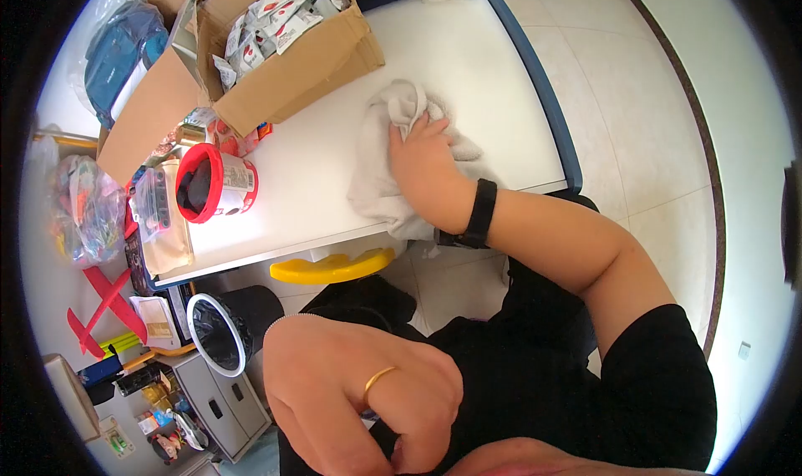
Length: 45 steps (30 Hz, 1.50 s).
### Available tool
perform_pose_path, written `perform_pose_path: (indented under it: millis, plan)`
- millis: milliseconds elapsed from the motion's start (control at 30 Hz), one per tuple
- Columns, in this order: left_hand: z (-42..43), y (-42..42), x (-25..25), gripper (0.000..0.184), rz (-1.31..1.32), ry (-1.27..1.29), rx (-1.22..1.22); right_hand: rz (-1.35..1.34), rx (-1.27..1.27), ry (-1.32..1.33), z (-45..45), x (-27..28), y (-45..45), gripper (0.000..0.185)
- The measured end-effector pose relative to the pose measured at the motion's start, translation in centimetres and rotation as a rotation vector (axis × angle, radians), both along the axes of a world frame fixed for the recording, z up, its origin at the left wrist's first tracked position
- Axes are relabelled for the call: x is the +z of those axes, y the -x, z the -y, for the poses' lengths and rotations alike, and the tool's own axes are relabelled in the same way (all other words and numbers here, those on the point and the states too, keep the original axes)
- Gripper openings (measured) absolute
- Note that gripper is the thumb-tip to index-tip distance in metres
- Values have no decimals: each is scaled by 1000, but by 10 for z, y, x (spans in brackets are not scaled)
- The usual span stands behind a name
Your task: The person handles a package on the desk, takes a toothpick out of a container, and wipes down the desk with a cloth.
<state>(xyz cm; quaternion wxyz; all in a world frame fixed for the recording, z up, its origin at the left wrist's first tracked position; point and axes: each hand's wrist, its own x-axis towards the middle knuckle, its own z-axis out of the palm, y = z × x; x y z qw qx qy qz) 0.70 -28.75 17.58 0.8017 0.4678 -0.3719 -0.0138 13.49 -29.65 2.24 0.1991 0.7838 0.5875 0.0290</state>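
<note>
My right hand [424, 162] presses down on a crumpled pale grey towel [376, 179] near the table's front edge. Its fingers are bent into the folds and grip the cloth. Part of the towel hangs over the edge. Close to the camera, low in the view, is my left hand [359, 392], with a gold ring on one finger. Its fingers are curled closed, and whatever is inside them, if anything, is hidden.
On the white table [468, 58] stand a cardboard box [292, 83] of small packets and a red-rimmed tub [238, 183]. Below the table are a yellow curved piece [334, 267] and a lined black bin [263, 309]. Grey drawers [221, 405] stand lower left.
</note>
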Motion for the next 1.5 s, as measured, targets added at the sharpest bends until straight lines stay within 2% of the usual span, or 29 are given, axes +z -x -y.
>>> perform_pose_path:
  millis: [233, 300, 400, 667, 833, 1100, 1367, 1433, 1500]
  plan:
    - [3, -3, -1, 18, 41, -26, -22, -11, 12, 27, 2, 5, 0, 64]
    - [14, -1, -9, 16, 36, 194, 89, -20, -8, 17, 2, 3, 1, 65]
    - [3, -2, -8, 16, 44, 33, 17, -56, -34, 7, -3, 1, 0, 66]
    - [4, -8, -13, 15, 27, 50, 33, -14, 47, 75, 4, 12, -1, 66]
    - [4, -5, -4, 17, 22, -42, 70, -50, -22, -52, 1, -4, -1, 62]
    - [0, 2, -1, 18, 50, -154, 122, -2, -83, 1, -6, -12, 3, 64]
    - [3, -2, -3, 16, 46, -114, 94, -14, -57, 47, -8, -8, 2, 69]
    - [3, -1, -5, 16, 38, -76, 82, -95, -78, 37, -6, 0, 2, 61]
    - [2, 3, -11, 18, 24, -21, 161, -74, -64, 37, -6, -2, 1, 61]
